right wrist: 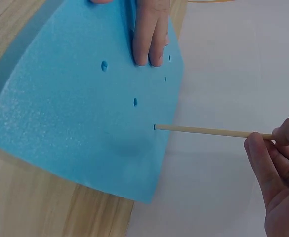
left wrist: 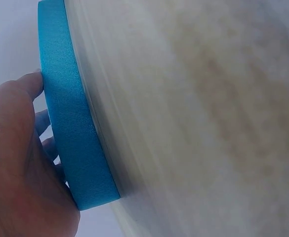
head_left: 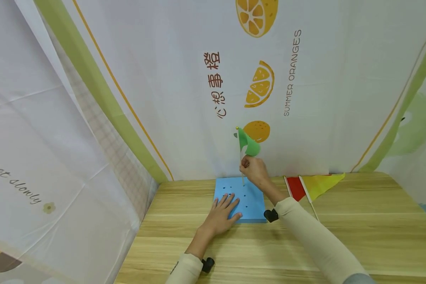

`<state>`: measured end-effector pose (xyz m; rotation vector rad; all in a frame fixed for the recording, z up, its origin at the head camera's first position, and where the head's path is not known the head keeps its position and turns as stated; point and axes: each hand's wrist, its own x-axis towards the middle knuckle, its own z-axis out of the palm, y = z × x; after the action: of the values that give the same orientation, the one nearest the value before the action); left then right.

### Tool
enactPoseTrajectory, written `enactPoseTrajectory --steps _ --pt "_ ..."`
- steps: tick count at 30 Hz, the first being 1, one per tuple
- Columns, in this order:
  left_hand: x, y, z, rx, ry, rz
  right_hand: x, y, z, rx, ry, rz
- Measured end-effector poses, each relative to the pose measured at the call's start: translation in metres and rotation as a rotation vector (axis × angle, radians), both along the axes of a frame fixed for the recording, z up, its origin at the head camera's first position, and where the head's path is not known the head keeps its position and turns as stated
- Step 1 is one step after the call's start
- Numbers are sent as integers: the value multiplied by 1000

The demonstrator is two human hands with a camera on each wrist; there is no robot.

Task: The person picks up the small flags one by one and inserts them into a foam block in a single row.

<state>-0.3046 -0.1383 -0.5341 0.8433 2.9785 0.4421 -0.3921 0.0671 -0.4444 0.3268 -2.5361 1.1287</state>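
Note:
A blue foam board [head_left: 255, 209] with several small holes lies on the wooden table. My left hand [head_left: 220, 217] rests on its near left part, fingers spread. The right hand [head_left: 254, 169] pinches the thin wooden stick [right wrist: 203, 131] of a green pennant flag [head_left: 250, 145] between thumb and fingers. The stick stands nearly upright, its lower end right at a hole near the board's back edge. At the top of the stick is a small gold bead [head_left: 237, 127]. In the left wrist view, the hand lies against the board's thick side [left wrist: 77, 123].
To the right on the table lie a red flag [head_left: 296, 188] and a yellow pennant flag [head_left: 321, 185] with its stick pointing toward me. A white curtain [head_left: 163, 98] printed with oranges hangs right behind the table's back edge. More cloth [head_left: 56, 138] hangs at the left.

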Motion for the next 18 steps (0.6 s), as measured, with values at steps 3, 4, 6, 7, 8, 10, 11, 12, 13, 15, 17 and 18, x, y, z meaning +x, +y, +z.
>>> enactPoseTrajectory --steps 3,4,6,7,8,10,11,12,13,15,17,18 --pt "1 0 1 2 -4 -1 0 0 -1 2 13 1" --pt "1 0 1 4 -5 -1 0 0 -2 4 17 1" --pt "1 1 2 8 -5 -1 0 0 -2 8 26 5" --pt "1 1 2 9 -5 0 0 0 -1 9 29 5" --pt "1 0 2 9 -2 0 0 0 -1 10 31 5" --pt "2 0 3 10 -1 -1 0 0 -1 11 33 5" --pt "2 0 3 10 0 -2 0 0 -2 11 33 4" --pt "2 0 3 11 1 -4 0 1 -2 11 35 4" --pt "2 0 3 10 1 -6 0 1 -2 9 33 2" --pt "2 0 2 10 2 -8 0 1 -4 13 33 2" --pt "1 0 1 10 4 -8 1 1 -6 26 25 8" --pt "1 0 0 6 6 -7 0 1 -8 35 22 12"
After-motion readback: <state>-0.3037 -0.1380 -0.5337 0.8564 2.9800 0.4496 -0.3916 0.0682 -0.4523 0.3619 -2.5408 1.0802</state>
